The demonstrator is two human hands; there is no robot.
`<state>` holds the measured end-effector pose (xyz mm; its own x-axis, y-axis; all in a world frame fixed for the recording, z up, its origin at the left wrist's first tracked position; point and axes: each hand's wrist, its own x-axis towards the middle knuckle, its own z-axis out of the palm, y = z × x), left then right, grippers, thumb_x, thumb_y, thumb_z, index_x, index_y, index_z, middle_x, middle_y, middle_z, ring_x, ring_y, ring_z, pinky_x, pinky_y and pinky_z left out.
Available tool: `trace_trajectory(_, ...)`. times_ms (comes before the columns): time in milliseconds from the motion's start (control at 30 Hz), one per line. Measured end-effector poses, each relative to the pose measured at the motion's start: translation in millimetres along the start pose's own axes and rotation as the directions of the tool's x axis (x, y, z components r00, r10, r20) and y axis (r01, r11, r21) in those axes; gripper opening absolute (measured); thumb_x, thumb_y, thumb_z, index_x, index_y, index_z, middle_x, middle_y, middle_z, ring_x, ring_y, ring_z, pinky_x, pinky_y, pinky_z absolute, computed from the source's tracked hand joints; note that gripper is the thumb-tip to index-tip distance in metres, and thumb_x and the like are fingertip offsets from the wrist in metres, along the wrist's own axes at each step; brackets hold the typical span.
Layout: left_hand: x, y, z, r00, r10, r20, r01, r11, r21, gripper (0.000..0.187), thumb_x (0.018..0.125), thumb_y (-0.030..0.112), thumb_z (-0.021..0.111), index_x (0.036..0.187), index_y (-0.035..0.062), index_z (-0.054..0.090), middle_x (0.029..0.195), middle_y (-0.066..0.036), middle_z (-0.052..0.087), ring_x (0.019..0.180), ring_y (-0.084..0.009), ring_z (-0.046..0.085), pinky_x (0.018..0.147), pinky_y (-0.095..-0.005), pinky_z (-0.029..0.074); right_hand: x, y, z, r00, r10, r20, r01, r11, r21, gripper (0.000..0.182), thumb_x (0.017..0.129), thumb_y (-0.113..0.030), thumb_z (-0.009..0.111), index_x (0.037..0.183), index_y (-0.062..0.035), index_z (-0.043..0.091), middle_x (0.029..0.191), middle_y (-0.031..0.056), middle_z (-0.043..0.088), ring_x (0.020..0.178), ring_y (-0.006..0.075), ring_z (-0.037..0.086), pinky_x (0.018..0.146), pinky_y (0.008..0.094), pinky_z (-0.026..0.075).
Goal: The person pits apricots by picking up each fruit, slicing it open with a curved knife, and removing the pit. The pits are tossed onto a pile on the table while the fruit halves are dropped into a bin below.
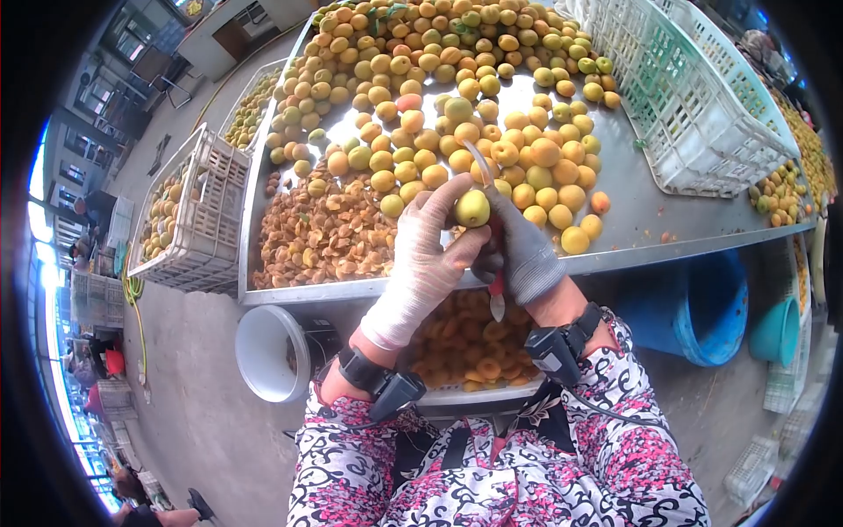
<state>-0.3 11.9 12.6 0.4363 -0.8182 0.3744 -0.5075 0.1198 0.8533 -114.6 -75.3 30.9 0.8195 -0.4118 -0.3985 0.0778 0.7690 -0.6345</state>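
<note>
My left hand (pixel 428 250), in a whitish glove, is closed round a yellow-green apricot (pixel 472 209) held above the table's front edge. Pressed close beside it, my right hand (pixel 527 250) wears a grey glove and grips a knife (pixel 480 162). The knife's curved blade points up past the fruit, and the end of its red handle sticks out below the hand. My right fingers are partly hidden. Beyond both hands lie many loose whole apricots (pixel 544 153) on the metal table (pixel 628 176). Brown apricot pits (pixel 320 230) are heaped to the left of my left hand.
Below my hands is a container of orange apricot pieces (pixel 474 342). A white bucket (pixel 273 354) stands left, a blue tub (pixel 702 307) right. One white plastic crate (pixel 702 105) sits on the table's right side; another crate (pixel 206 206) with apricots is at its left.
</note>
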Motion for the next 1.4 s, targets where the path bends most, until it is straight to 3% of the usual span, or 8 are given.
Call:
trace_trajectory(100, -1, 3, -1, 0.983, 0.18, -0.036, -0.166, 0.957, 0.239, 0.054, 0.08, 0.008, 0.066, 0.13, 0.0051, 0.047, 0.106, -0.006, 0.055, 0.094, -0.0145, 0.053, 0.084, -0.0281, 0.045, 0, 0, 3, 1.0, 0.027, -0.012, -0.027, 0.999, -0.023, 0.036, 0.097, -0.043, 0.042, 0.089, -0.0101, 0.055, 0.057, -0.0018, 0.044, 0.042, 0.0081, 0.039, 0.039, 0.022, 0.032)
trace_trajectory(167, -3, 8, 2, 0.98, -0.2, 0.017, 0.187, 0.879, -0.439, 0.05, 0.084, 0.007, 0.063, 0.131, 0.0057, 0.046, 0.107, -0.005, 0.054, 0.096, -0.0124, 0.052, 0.085, -0.0256, 0.044, 2, -1, -1, 0.999, -0.016, -0.05, 0.007, 0.985, -0.174, 0.037, 0.097, -0.043, 0.042, 0.09, -0.0092, 0.055, 0.057, -0.0019, 0.045, 0.042, 0.0073, 0.039, 0.039, 0.0216, 0.032)
trace_trajectory(267, 1, 3, -6, 0.958, -0.277, 0.078, 0.259, 0.709, -0.656, 0.048, 0.087, 0.005, 0.06, 0.132, 0.0058, 0.044, 0.107, -0.004, 0.054, 0.096, -0.0099, 0.051, 0.084, -0.023, 0.043, 3, -3, -10, 0.98, -0.195, -0.042, 0.161, 0.897, -0.412, 0.037, 0.096, -0.042, 0.046, 0.093, -0.0071, 0.056, 0.058, -0.004, 0.044, 0.044, 0.0046, 0.038, 0.038, 0.02, 0.03)
trace_trajectory(467, 1, 8, -26, 0.917, -0.319, 0.24, 0.399, 0.741, -0.54, 0.043, 0.087, 0.01, 0.062, 0.127, 0.0065, 0.048, 0.104, -0.001, 0.054, 0.094, -0.0084, 0.051, 0.082, -0.0222, 0.043, -4, -4, -14, 0.945, -0.317, 0.074, 0.316, 0.837, -0.447, 0.037, 0.096, -0.039, 0.05, 0.095, -0.003, 0.057, 0.061, -0.0049, 0.046, 0.048, 0.003, 0.039, 0.041, 0.0192, 0.031)
trace_trajectory(667, -3, 13, -30, 0.878, -0.356, 0.321, 0.474, 0.743, -0.472, 0.042, 0.087, 0.021, 0.065, 0.124, 0.0072, 0.05, 0.102, 0.001, 0.054, 0.091, -0.0066, 0.051, 0.081, -0.0213, 0.043, 3, 0, -13, 0.876, -0.432, 0.216, 0.456, 0.594, -0.663, 0.04, 0.096, -0.039, 0.049, 0.09, -0.0005, 0.058, 0.064, 0.0027, 0.051, 0.061, 0.0084, 0.048, 0.053, 0.0262, 0.04)
trace_trajectory(867, -8, 7, -30, 0.864, -0.373, 0.338, 0.496, 0.743, -0.45, 0.041, 0.089, 0.026, 0.062, 0.123, 0.0078, 0.051, 0.093, 0.003, 0.053, 0.08, -0.0047, 0.048, 0.073, -0.0201, 0.042, 6, 4, -15, 0.857, -0.465, 0.222, 0.437, 0.426, -0.793, 0.038, 0.095, -0.038, 0.051, 0.088, -0.001, 0.057, 0.065, 0.0132, 0.053, 0.058, 0.0198, 0.052, 0.055, 0.0331, 0.042)
trace_trajectory(1200, -12, 1, -27, 0.845, -0.459, 0.276, 0.535, 0.694, -0.483, 0.049, 0.085, 0.043, 0.061, 0.117, 0.0063, 0.053, 0.084, 0.002, 0.052, 0.07, -0.0053, 0.046, 0.062, -0.0199, 0.04, 18, 22, -12, 0.776, -0.593, 0.216, 0.526, 0.419, -0.74, 0.033, 0.096, -0.031, 0.051, 0.091, 0.0006, 0.059, 0.07, 0.0161, 0.058, 0.064, 0.023, 0.058, 0.059, 0.0335, 0.045)
trace_trajectory(1400, -11, -2, -28, 0.801, -0.538, 0.263, 0.592, 0.645, -0.484, 0.045, 0.083, 0.043, 0.062, 0.108, 0.0066, 0.057, 0.077, 0.003, 0.05, 0.063, -0.0055, 0.043, 0.057, -0.0191, 0.035, 29, 23, -17, 0.841, -0.514, 0.171, 0.374, 0.321, -0.87, 0.035, 0.094, -0.034, 0.051, 0.096, 0.0003, 0.06, 0.079, 0.0212, 0.062, 0.076, 0.0358, 0.062, 0.064, 0.0391, 0.047)
